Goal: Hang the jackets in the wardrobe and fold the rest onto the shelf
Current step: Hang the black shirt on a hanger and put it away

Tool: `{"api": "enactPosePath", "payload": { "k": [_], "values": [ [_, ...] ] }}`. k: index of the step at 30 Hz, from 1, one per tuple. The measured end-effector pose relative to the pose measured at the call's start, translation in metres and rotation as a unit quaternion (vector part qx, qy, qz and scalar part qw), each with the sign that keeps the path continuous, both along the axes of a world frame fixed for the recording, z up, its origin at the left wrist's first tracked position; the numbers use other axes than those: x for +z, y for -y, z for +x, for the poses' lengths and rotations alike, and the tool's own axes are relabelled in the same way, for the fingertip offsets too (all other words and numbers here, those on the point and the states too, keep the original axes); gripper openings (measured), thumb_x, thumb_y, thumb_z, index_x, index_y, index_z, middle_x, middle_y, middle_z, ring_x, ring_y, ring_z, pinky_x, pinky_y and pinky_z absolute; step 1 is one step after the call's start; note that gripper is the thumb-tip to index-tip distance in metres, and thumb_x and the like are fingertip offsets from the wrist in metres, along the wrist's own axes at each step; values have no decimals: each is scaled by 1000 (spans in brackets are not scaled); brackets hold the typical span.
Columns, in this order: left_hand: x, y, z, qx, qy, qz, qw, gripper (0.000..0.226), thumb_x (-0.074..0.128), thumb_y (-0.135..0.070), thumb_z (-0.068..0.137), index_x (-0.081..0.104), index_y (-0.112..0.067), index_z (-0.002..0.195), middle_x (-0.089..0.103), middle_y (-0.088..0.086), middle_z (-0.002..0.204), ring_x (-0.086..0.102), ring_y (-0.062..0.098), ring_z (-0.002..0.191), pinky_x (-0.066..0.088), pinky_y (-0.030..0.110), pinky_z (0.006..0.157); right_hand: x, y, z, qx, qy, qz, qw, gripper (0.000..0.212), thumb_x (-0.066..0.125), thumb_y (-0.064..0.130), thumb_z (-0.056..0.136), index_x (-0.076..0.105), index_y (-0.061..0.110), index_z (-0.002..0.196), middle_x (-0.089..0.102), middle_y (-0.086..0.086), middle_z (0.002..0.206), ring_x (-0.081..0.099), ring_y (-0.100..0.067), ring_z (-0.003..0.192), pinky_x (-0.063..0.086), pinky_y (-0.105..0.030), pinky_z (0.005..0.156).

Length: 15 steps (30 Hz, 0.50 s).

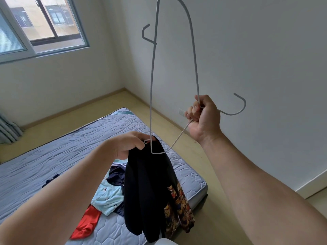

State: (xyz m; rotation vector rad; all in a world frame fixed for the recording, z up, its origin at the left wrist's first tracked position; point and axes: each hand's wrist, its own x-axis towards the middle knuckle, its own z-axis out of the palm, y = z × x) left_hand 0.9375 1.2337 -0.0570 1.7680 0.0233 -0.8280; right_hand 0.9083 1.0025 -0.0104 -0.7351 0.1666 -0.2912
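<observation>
Head view: left hand [126,145] fingers pinch black jacket [146,188]; right hand [203,115] fist grips hanger [193,50] — both closed.

We are in a bedroom of a home. A bare quilted grey mattress [70,152] lies low at our seven o'clock, with loose clothes [109,190] heaped on it. At eleven o'clock a sliding window [42,25] faces another building, a grey curtain [8,129] hangs at nine, and plain white walls [256,50] meet a pale wooden floor [200,156].

Head-height view, down over mattress [53,147]
</observation>
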Motion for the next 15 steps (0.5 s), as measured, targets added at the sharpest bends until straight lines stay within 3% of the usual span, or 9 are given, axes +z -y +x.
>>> {"api": "enactPosePath", "payload": {
  "k": [2,5,10,15],
  "values": [
    [2,-3,2,24,-9,-23,999,63,29,23,83,66,-4,125,67,23,106,67,31,79,60,31,64,1,-2,-1,4,3,-3,1000,35,49,5,85,37,17,54,26,2,42,19,-17,42,24,-31,56],
    [2,-7,6,58,-7,-42,997,58,31,23,84,70,-5,118,71,21,97,70,28,72,61,32,61,-1,-5,0,0,3,-6,1000,34,49,4,82,37,17,52,27,2,42,19,-17,42,23,-32,56],
    [2,-13,10,91,4,-49,995,58,35,21,78,76,-9,108,72,24,104,71,32,81,62,38,72,-4,-7,3,-42,-23,-28,998,38,50,4,82,34,17,51,28,1,43,17,-17,46,17,-34,57],
    [12,-5,6,53,24,-13,998,62,40,19,73,78,-16,106,74,22,108,73,33,90,61,39,75,-5,-18,4,-72,-34,-31,996,43,53,4,82,36,19,46,30,0,45,19,-17,46,17,-33,52]
  ]
}}
